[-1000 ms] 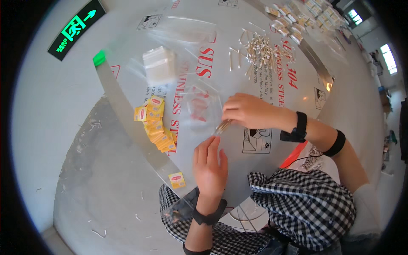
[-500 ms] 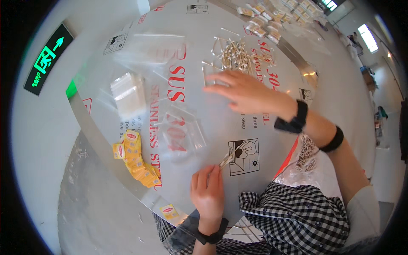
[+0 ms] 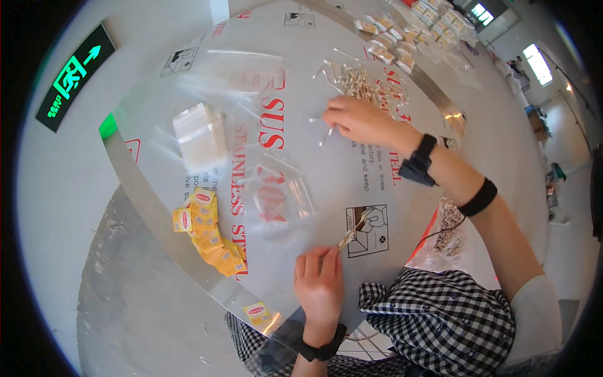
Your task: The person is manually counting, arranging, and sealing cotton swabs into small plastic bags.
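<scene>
Hands work apart on a round metal surface (image 3: pixel 157 207) still covered in printed protective film. Low in the frame, just left of centre, the left hand (image 3: pixel 319 281) pinches a few thin pale sticks (image 3: pixel 350 234), which look like cotton swabs, between thumb and fingertips; their free ends point up and right over the film, kept together in a small bundle, probably so they stay aligned. Upper centre, the right hand (image 3: pixel 352 119) is curled down at the near edge of a loose heap of the same sticks (image 3: pixel 359 83), fingers closed on one or two of them; a few strays lie just beside it. Between the two hands, at the middle of the frame, a small clear plastic bag (image 3: pixel 284 193) lies flat, within easy reach of both. To the left sits a stack of empty clear bags (image 3: pixel 200 133), and below it a scatter of small yellow sachets (image 3: pixel 207 231). Filled packets (image 3: pixel 414 28) line the upper right, well apart from the hands
</scene>
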Demonstrator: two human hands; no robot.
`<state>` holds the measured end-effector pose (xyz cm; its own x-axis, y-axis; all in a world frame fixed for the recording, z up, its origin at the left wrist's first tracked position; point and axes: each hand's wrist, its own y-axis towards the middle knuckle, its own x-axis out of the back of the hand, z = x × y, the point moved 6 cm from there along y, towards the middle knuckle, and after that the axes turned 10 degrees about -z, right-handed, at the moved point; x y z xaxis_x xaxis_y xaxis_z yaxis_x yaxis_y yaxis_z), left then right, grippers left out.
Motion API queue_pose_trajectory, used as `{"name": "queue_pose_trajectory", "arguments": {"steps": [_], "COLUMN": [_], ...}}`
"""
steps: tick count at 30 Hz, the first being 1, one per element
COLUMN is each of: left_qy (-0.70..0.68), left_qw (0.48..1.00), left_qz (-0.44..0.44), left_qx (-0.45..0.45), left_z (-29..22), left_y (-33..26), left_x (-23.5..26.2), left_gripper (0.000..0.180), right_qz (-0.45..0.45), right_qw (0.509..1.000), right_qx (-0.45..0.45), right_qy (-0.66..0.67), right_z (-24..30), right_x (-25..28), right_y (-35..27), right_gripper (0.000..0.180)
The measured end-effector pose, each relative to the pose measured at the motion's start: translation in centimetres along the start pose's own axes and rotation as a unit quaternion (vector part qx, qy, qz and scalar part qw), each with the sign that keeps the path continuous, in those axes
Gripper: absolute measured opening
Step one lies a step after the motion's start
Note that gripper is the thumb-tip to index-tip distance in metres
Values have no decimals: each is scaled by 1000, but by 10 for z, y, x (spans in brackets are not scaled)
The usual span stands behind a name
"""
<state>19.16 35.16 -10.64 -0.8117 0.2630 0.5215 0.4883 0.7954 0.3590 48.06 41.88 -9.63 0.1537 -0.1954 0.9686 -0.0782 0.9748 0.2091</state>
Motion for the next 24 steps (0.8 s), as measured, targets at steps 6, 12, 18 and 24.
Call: {"name": "queue_pose_trajectory", "arguments": {"steps": [6,12,18,24], "left_qy": [1,47,97,62], "left_qw": [1000,999,994,997], "left_qz": [17,22,31,52], "left_qx": [-5,-3,-27,3], "left_z": [-2,-5,-7,1], "left_y": [-1,-4,1,-7], "left_x": [0,-5,-3,-13], "left_gripper": [20,20,21,42], "right_qz": [-33,-52,-86,-123], "right_qw": [996,984,960,942], "right_qx": [-35,-28,-74,-166], "right_qy": [80,170,254,264], "right_z": [81,158,151,83], "right_x": [0,-1,18,31], "right_y": [-59,-88,-95,-93], "right_gripper": [14,14,18,27]}}
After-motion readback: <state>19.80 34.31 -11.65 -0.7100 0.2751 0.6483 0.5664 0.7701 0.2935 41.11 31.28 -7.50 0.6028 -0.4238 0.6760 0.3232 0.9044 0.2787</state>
